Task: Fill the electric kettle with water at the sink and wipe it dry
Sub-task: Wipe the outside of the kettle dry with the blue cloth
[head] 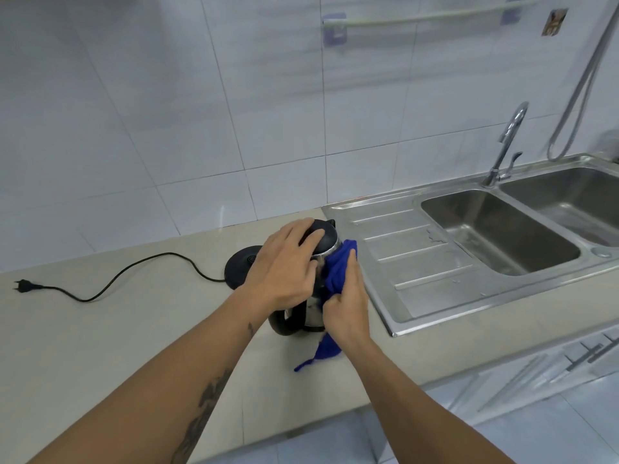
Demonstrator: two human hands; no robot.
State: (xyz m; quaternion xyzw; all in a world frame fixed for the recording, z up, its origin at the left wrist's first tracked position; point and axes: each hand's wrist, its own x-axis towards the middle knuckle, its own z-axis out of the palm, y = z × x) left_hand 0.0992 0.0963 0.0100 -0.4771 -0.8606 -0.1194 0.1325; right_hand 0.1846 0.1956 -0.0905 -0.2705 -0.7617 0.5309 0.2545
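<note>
Steel-and-black kettle (313,296) stands upright on the beige counter (134,329), just left of the sink (469,262) drainboard, w/ its black base (239,267) behind it and the cord (134,272) trailing left to an unplugged plug. Left hand (284,266) rests over the lid, fingers (310,237) spread and curled on top. Right hand (346,306) fingers are clamped on a blue cloth (336,272), pressing it to the kettle's right side; cloth tail hangs down onto the counter.
</note>
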